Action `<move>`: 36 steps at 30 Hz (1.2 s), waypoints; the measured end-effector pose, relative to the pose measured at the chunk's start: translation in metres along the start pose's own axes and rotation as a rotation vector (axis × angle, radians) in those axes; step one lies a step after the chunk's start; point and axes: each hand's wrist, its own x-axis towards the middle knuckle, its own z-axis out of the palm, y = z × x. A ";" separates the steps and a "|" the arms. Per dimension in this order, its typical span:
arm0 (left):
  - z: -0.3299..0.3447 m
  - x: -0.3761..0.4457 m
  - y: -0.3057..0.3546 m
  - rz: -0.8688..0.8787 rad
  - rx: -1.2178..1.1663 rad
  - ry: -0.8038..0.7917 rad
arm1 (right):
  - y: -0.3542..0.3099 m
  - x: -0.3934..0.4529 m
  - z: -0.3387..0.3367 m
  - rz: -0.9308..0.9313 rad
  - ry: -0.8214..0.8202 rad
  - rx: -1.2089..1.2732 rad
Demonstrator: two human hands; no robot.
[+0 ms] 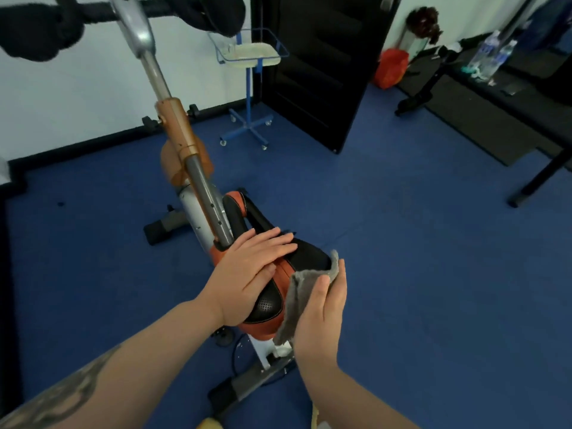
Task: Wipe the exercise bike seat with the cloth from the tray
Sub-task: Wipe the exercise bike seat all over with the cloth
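Observation:
The exercise bike seat (309, 258) is black and orange, low in the middle of the view. My left hand (247, 270) lies flat on its left side, fingers together and pointing right. My right hand (322, 317) holds a grey cloth (294, 301) against the seat's right edge, with the cloth pinched between thumb and fingers. The tray (272, 55) stands on a blue wheeled stand at the back, near the wall.
The bike's handlebar post (182, 144) rises up and left from the seat. A black door (325, 72) stands open behind the tray. A dark bench (495, 97) with water bottles sits at the right. Blue floor surrounds the bike.

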 end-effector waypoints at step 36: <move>0.058 -0.001 0.067 -1.004 0.103 0.749 | -0.062 0.109 0.054 -0.398 -0.790 -0.986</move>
